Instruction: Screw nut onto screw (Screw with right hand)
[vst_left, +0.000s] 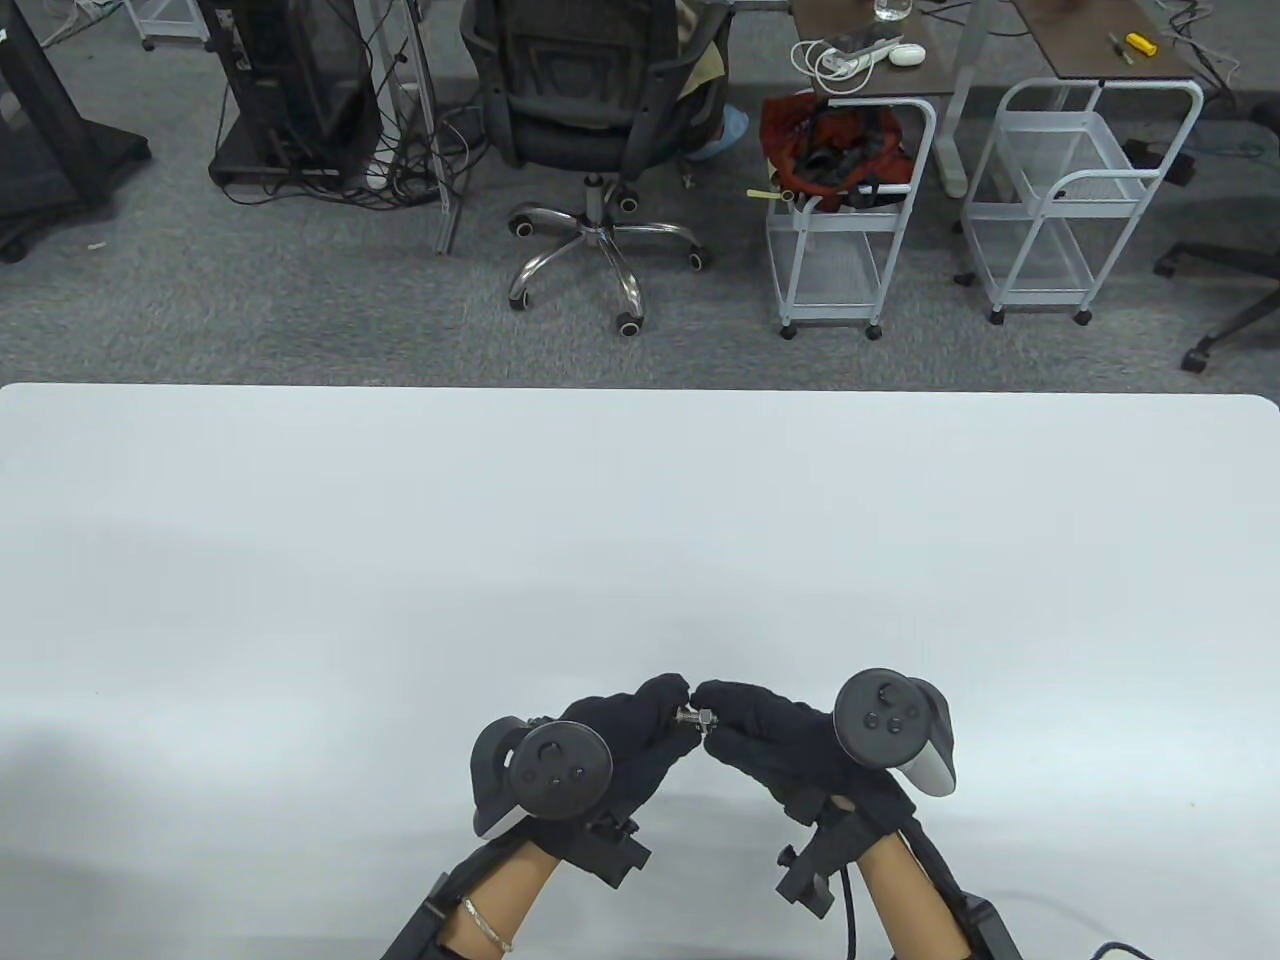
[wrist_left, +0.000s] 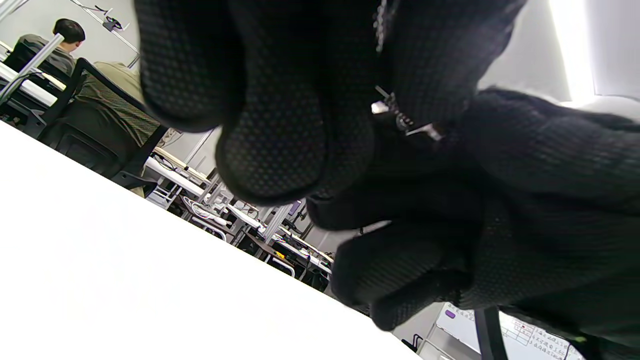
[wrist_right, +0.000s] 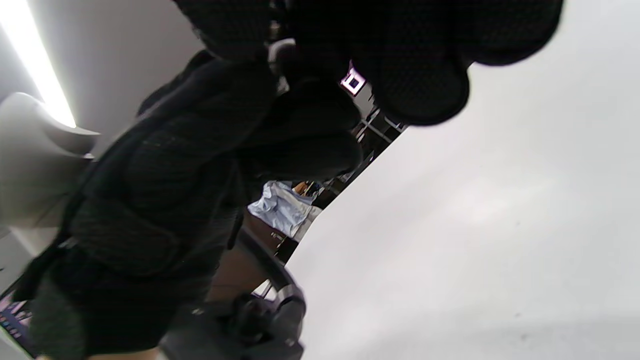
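Both gloved hands meet a little above the white table near its front edge. My left hand pinches a small silver screw at its left end, the shaft pointing right. My right hand pinches the silver nut that sits on the screw's right end. In the left wrist view the screw and the nut glint between the dark fingers. In the right wrist view the fingers hide most of both parts; only a pale metal glint shows.
The white table's far edge borders grey carpet with an office chair and two white wire carts. Nothing else lies on the table.
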